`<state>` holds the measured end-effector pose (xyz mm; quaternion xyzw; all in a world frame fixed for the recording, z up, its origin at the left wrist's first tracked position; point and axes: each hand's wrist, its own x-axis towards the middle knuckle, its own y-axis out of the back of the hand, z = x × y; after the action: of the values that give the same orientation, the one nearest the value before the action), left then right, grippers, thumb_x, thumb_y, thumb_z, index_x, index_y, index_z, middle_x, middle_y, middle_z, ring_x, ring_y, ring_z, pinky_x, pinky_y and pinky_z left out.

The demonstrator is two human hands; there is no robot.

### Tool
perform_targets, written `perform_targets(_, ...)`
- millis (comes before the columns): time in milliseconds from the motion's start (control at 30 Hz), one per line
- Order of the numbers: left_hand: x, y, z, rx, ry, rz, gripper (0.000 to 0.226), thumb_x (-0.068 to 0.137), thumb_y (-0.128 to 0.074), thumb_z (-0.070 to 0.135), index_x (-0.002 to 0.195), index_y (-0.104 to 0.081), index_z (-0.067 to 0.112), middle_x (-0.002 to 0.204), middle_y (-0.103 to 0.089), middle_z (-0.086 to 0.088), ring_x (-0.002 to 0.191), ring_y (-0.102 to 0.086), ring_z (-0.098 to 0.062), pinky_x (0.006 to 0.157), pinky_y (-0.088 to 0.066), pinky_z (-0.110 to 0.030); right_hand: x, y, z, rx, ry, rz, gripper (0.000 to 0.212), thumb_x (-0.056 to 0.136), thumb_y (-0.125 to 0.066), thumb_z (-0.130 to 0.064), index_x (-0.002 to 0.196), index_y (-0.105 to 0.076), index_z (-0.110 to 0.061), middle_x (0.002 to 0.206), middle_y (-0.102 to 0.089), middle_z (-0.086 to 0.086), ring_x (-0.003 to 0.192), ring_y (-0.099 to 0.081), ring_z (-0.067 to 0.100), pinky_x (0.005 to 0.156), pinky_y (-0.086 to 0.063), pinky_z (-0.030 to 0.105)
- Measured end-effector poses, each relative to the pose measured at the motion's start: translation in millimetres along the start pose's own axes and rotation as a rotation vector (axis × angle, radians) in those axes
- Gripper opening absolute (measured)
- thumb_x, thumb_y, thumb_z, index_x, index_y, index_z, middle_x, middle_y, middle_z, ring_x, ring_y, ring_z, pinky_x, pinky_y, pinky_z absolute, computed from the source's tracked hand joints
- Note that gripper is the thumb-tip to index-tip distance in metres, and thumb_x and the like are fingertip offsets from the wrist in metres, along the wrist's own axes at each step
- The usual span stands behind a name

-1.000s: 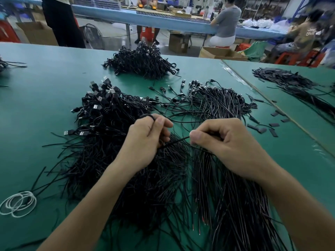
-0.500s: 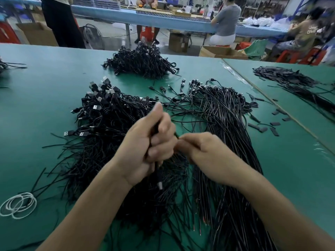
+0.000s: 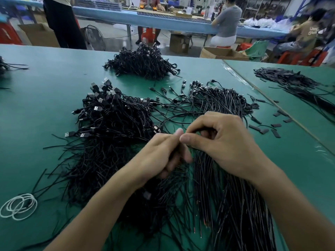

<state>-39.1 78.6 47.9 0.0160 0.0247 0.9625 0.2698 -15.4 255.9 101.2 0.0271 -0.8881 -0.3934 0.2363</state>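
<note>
Currently the left hand [image 3: 159, 156] and right hand [image 3: 226, 142] both pinch one thin black cable [image 3: 194, 148] — a hard tug could snag it in the tangled black cable heap [image 3: 108, 160] beneath.

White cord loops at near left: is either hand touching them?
No, the white cord loops lie apart on the green table; left hand and right hand grip a thin black cable mid-table.
</note>
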Motion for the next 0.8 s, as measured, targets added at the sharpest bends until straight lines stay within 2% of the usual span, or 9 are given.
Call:
perform_targets(67,-3,4,8,-0.214,0.05,-0.093,0.063,0.101,-0.034,0.058,0.06,-0.059,0.017,0.037,-0.032,0.008,0.027,-0.027,-0.005,0.033,-0.023,-0.012,0,-7,1,0.101,-0.024,-0.002,0.008,0.09,-0.069,-0.035,0.083,-0.072,-0.034,0.07,-0.063,-0.018,0.067,-0.058,0.003,0.062,-0.039,0.012)
perform_targets(133,-6,8,16,-0.426,0.059,-0.186,0.056,0.098,-0.04,0.054,0.058,-0.052,0.017,0.038,-0.031,0.01,0.026,-0.027,-0.002,0.031,-0.02,-0.012,-2,-16,2,0.199,-0.064,-0.04,0.021,0.098,-0.06,-0.028,0.081,-0.069,-0.037,0.06,-0.057,-0.024,0.056,-0.051,-0.001,0.056,-0.035,0.011)
perform_targets(233,-9,9,25,-0.736,-0.008,-0.279,0.047,0.099,-0.041,0.042,0.062,-0.057,0.018,0.043,-0.043,0.009,0.031,-0.039,-0.001,0.03,-0.03,-0.014,-8,-28,-2,0.253,-0.135,-0.117,0.034,0.1,-0.051,-0.035,0.069,-0.062,-0.043,0.054,-0.046,-0.012,0.049,-0.036,0.005,0.046,-0.033,0.026)
perform_targets(367,-4,4,26,-0.906,-0.143,-0.029,0.042,0.095,-0.046,0.035,0.085,-0.079,0.012,0.08,-0.073,-0.004,0.068,-0.072,-0.014,0.057,-0.058,-0.02,-17,-36,-10,0.173,-0.146,-0.343,0.034,0.103,-0.045,-0.028,0.072,-0.056,-0.036,0.062,-0.057,0.002,0.05,-0.047,0.022,0.05,-0.044,0.042)
perform_targets(433,1,4,20,-0.783,-0.218,0.104,0.037,0.095,-0.046,0.028,0.102,-0.075,0.006,0.101,-0.075,-0.012,0.092,-0.074,-0.022,0.074,-0.06,-0.026,-20,-36,-11,0.059,-0.155,-0.46,0.03,0.102,-0.044,-0.025,0.075,-0.053,-0.035,0.065,-0.059,0.0,0.048,-0.049,0.015,0.047,-0.047,0.041)
perform_targets(533,6,3,7,-0.306,-0.269,0.278,0.027,0.103,-0.041,0.016,0.109,-0.066,0.005,0.102,-0.075,-0.012,0.097,-0.073,-0.024,0.079,-0.058,-0.028,-23,-28,-10,-0.07,-0.107,-0.508,0.023,0.101,-0.045,-0.03,0.081,-0.055,-0.026,0.07,-0.059,-0.006,0.057,-0.054,0.012,0.056,-0.049,0.041)
perform_targets(600,6,2,2,0.008,-0.238,0.306,0.026,0.105,-0.041,0.01,0.103,-0.066,0.007,0.093,-0.074,-0.01,0.086,-0.073,-0.019,0.073,-0.057,-0.025,-20,-18,-10,-0.059,-0.065,-0.461,0.026,0.101,-0.051,-0.035,0.077,-0.057,-0.025,0.064,-0.055,-0.008,0.058,-0.052,0.01,0.056,-0.042,0.028)
perform_targets(667,3,0,3,0.175,-0.173,0.191,0.03,0.105,-0.042,0.017,0.093,-0.068,0.007,0.077,-0.073,-0.006,0.069,-0.07,-0.015,0.062,-0.055,-0.023,-17,-7,-10,-0.011,-0.039,-0.377,0.025,0.098,-0.058,-0.032,0.074,-0.063,-0.026,0.063,-0.058,-0.01,0.058,-0.053,0.007,0.056,-0.039,0.019)
perform_targets(800,-4,-5,10,0.165,-0.04,-0.045,0.058,0.106,-0.032,0.043,0.066,-0.064,0.015,0.043,-0.054,0.002,0.033,-0.045,-0.008,0.037,-0.035,-0.015,-15,4,-9,0.133,-0.022,-0.17,0.013,0.089,-0.072,-0.027,0.077,-0.075,-0.024,0.067,-0.071,-0.009,0.064,-0.065,0.008,0.065,-0.052,0.027)
